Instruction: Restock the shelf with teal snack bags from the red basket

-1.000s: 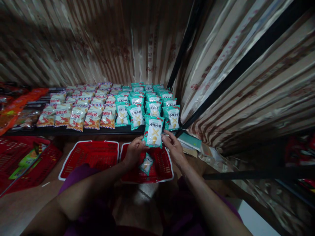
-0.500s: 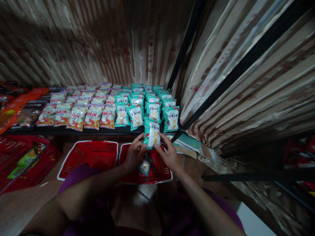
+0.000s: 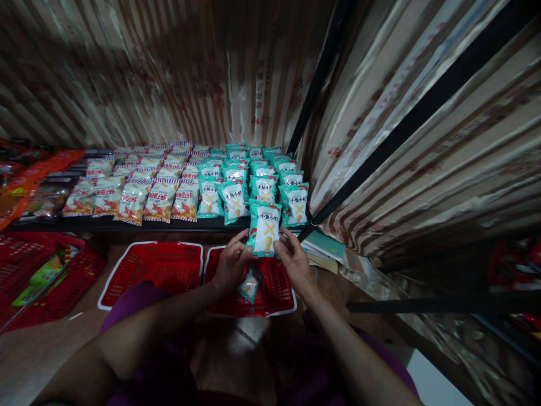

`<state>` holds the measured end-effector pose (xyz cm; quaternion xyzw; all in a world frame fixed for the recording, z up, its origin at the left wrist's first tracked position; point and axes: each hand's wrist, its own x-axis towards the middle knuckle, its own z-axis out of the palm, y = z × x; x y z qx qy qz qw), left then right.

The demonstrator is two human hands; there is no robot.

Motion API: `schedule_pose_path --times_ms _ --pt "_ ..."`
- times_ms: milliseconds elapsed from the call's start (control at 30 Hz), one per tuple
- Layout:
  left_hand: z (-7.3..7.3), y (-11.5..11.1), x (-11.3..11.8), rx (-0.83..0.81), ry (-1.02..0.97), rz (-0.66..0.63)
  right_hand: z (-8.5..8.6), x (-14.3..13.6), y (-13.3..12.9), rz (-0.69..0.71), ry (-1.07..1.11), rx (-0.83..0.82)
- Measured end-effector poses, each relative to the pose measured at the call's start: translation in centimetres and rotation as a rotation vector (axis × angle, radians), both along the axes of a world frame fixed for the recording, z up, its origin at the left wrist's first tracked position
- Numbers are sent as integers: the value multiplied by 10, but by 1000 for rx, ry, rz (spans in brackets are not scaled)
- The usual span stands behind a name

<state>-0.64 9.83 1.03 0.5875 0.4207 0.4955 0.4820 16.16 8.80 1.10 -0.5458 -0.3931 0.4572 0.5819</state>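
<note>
Between my two hands is a teal and white snack bag point(image 3: 265, 228), held upright with its printed front towards me. My left hand point(image 3: 231, 262) grips its lower left edge, thumb in front. On the right edge, my right hand point(image 3: 293, 256) pinches it between thumb and fingers. Just behind it, rows of matching teal snack bags point(image 3: 234, 201) stand on a black shelf point(image 3: 186, 225). Below my hands, another teal bag point(image 3: 250, 286) lies in a red basket point(image 3: 276, 301) with a white rim.
White and orange snack bags point(image 3: 159, 200) stand left of the teal ones, with dark and orange packets point(image 3: 46, 194) further left. A second red basket point(image 3: 169, 268) sits beside the first. Black posts point(image 3: 359, 189) and a striped curtain point(image 3: 401, 163) border the right; papers point(image 3: 323, 246) lie below.
The held bag has shifted slightly right and turned to show more of its front. My right hand has moved a little right with it; my left hand has barely moved.
</note>
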Motion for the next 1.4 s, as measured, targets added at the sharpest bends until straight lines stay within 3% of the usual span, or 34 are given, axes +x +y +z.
schedule_pose_path --times_ms 133,233,333,567,700,1033,1233,1400 --pt "-8 3 1 -34 -59 -9 1 -1 -1 111 266 -144" --pt "-12 4 1 -47 -38 2 2 -1 -3 154 324 -174" --pt "-10 3 1 -75 -32 -16 0 -1 -1 100 305 -155" --pt "4 5 4 -367 -278 -74 -7 2 2 49 233 -183" --pt "1 9 8 -380 -353 -80 -10 1 2 66 178 -199" --pt "-26 18 10 -339 -342 -22 -10 -5 2 140 117 -182" --pt "-25 20 13 -324 -346 -8 -13 -4 5 91 118 -199" --pt "-17 17 15 -370 -342 -75 -16 -1 7 25 103 -192"
